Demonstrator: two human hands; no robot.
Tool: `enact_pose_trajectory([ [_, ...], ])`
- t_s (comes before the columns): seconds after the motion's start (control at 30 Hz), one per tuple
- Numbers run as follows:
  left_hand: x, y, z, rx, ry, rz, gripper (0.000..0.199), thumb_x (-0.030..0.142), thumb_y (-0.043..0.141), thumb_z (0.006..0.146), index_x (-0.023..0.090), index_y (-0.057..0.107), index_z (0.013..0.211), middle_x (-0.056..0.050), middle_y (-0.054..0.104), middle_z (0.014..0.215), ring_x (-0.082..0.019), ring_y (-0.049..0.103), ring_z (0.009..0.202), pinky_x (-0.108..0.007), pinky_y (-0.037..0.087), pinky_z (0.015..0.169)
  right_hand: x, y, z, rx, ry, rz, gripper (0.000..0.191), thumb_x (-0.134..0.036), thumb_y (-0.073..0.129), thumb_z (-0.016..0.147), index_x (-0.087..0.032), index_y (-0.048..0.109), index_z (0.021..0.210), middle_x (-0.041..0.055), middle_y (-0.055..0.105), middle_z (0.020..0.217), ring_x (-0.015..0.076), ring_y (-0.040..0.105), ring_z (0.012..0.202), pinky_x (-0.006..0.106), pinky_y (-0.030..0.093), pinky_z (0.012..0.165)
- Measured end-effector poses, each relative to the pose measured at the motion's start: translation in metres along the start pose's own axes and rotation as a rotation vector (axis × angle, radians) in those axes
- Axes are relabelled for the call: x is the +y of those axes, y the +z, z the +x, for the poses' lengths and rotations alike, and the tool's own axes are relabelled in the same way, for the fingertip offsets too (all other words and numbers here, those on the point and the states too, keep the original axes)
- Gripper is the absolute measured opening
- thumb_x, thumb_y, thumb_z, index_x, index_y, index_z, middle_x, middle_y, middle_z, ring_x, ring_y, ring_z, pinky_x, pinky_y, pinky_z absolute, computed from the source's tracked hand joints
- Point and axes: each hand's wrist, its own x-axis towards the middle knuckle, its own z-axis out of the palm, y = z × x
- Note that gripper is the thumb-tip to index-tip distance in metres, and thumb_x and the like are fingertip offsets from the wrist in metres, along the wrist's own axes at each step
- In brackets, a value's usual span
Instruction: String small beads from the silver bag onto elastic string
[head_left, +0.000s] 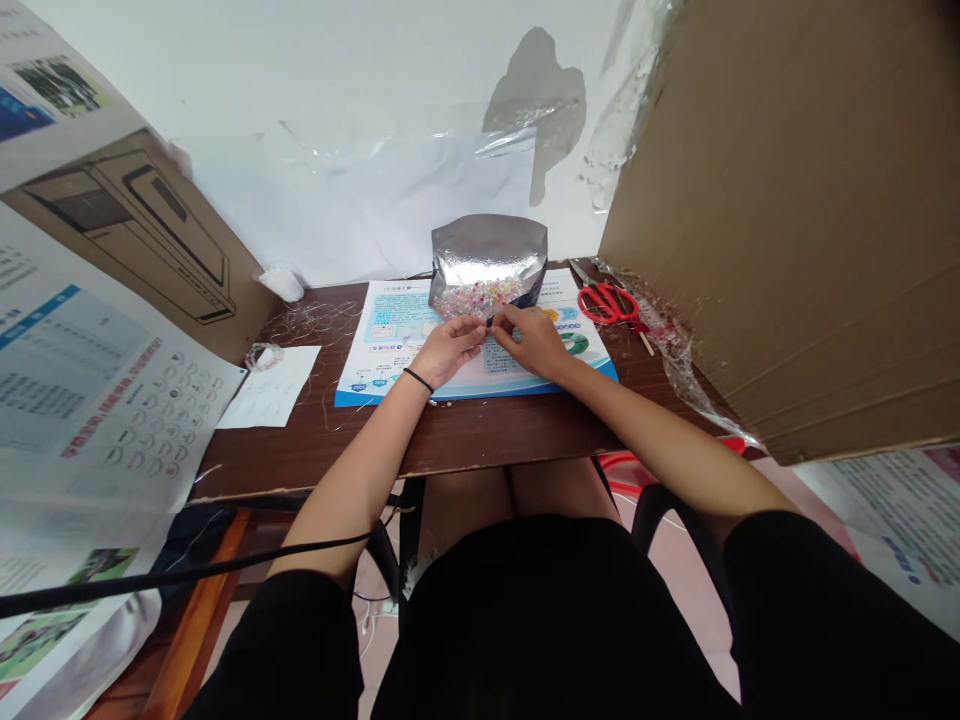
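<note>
My left hand (pixel 448 351), with a black band on its wrist, and my right hand (pixel 530 342) meet just below a silver foil pouch (pixel 487 246). Their fingertips pinch together at a small dark object (pixel 489 322), too small to identify. Colourful small beads (pixel 478 298) fill the pouch's lower part, which looks see-through. The pouch stands on a blue-and-white printed sheet (pixel 397 318), and both hands rest over that sheet.
Red-handled scissors (pixel 607 304) lie on the dark wood table (pixel 450 430) at right, beside a wooden stick (pixel 645 342). A cardboard panel (pixel 780 200) looms at right. At left are a white paper (pixel 270 388), thin loose threads (pixel 311 322) and printed posters (pixel 97 400).
</note>
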Motion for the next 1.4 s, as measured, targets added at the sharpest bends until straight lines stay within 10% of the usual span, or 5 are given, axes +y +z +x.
enact_pose_trajectory([
  [1.4,-0.0008,0.0021,-0.0004,0.013,-0.006,0.015,0.019,0.015,0.08,0.064,0.014,0.067,0.078,-0.002,0.065,0.079,-0.008,0.056,0.071,-0.024,0.043,0.071,0.0003,0.001,-0.0003,0.002,0.004,-0.014,0.007,-0.024,0.052,0.086,-0.02,0.056,0.082,0.0004,0.063,0.071,0.015,0.057,0.067,0.033,0.041,0.076],
])
